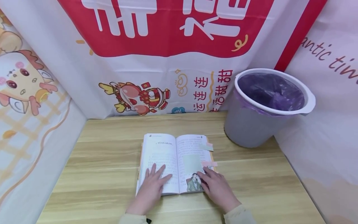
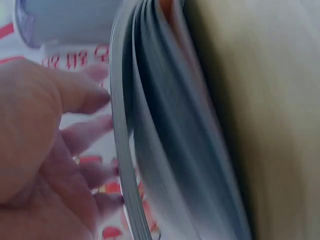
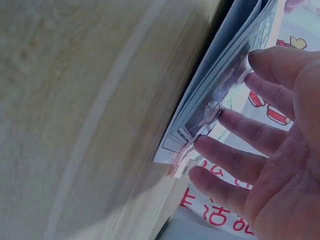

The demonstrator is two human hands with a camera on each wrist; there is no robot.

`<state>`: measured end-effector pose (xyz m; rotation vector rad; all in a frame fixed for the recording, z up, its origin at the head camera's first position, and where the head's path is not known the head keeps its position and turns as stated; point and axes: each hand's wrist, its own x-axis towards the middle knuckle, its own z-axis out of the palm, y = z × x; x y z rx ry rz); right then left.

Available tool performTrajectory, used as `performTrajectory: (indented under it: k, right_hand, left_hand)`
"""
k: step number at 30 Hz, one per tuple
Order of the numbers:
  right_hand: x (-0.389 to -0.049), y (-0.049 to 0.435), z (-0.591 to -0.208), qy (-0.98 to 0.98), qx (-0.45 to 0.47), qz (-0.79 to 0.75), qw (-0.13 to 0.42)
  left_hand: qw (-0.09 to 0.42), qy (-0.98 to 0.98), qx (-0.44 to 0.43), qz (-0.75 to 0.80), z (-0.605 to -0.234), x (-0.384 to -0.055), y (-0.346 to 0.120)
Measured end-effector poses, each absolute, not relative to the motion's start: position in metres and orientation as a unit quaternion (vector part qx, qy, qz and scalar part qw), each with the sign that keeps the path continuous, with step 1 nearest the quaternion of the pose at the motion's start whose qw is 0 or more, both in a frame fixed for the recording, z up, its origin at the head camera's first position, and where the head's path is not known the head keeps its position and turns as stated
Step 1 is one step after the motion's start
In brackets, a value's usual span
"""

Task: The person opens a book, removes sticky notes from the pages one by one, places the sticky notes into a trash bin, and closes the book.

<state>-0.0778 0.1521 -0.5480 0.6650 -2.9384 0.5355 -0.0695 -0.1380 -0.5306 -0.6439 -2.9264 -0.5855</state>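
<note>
An open book (image 1: 167,149) lies flat on the wooden table, printed text on both pages. The left hand (image 1: 152,185) rests on its left page with fingers spread. On the lower right page, near a printed or stuck figure of a person (image 1: 194,183), the right hand (image 1: 218,186) touches the paper with extended fingers. Above that figure is a pale green sticky note (image 1: 192,164). Pink and green tabs (image 1: 209,163) stick out past the right edge. In the left wrist view, the fingertips meet the page stack (image 2: 125,125); the right wrist view shows slightly bent fingers against the page.
A grey waste bin (image 1: 249,124) with a purple liner stands at the table's back right. Behind the wooden table (image 1: 98,161) hangs a red and white printed cloth (image 1: 167,40). Patterned cloths also hang at the left (image 1: 30,109) and right (image 1: 321,124).
</note>
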Motion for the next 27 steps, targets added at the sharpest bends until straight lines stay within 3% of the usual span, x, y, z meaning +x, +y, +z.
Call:
performTrajectory:
  k: [12,27]
  right_hand:
    - [-0.079,0.153,-0.552,-0.956,0.22,0.19,0.042]
    - [-0.084,0.156,-0.543,-0.957,0.214,0.187,0.054]
  left_hand:
    - [0.022,-0.957,-0.254,-0.141,-0.55,-0.068,-0.098]
    - [0.001,-0.971,-0.224,-0.079,-0.547,-0.066,-0.074]
